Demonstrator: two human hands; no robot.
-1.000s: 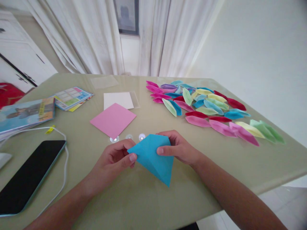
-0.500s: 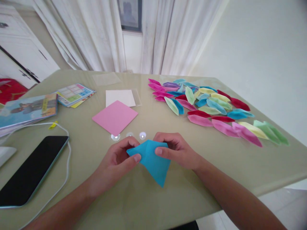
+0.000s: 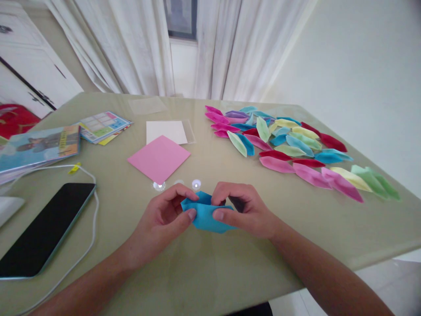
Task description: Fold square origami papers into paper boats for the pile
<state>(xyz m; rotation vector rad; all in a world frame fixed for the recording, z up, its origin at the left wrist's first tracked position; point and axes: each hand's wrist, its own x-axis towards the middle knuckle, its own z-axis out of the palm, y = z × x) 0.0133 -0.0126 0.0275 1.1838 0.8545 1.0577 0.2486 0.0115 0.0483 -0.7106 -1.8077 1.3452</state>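
Note:
A blue origami paper (image 3: 210, 218) is held between my hands above the near middle of the table, shaped like a small boat with its top side opened. My left hand (image 3: 169, 213) pinches its left corner between thumb and forefinger. With its thumb on the front face and forefinger over the upper edge, my right hand (image 3: 245, 208) grips the right part. Just beyond lies a pink square stack of paper (image 3: 159, 159), partly over a white sheet (image 3: 166, 131). Many folded paper pieces (image 3: 305, 173) in pink, red, green, yellow and blue lie to the right.
A black-screened phone (image 3: 49, 228) lies at the left inside a loop of white cable (image 3: 95, 219). Behind it are a book (image 3: 39, 147) and printed cards (image 3: 105, 125). Small clear round discs (image 3: 196, 184) sit just past my hands. The table (image 3: 158, 281) meets a wall at right.
The blue paper has gone from a flat shape with a point hanging down to a shorter, opened boat-like form. My right forefinger now reaches over its upper edge.

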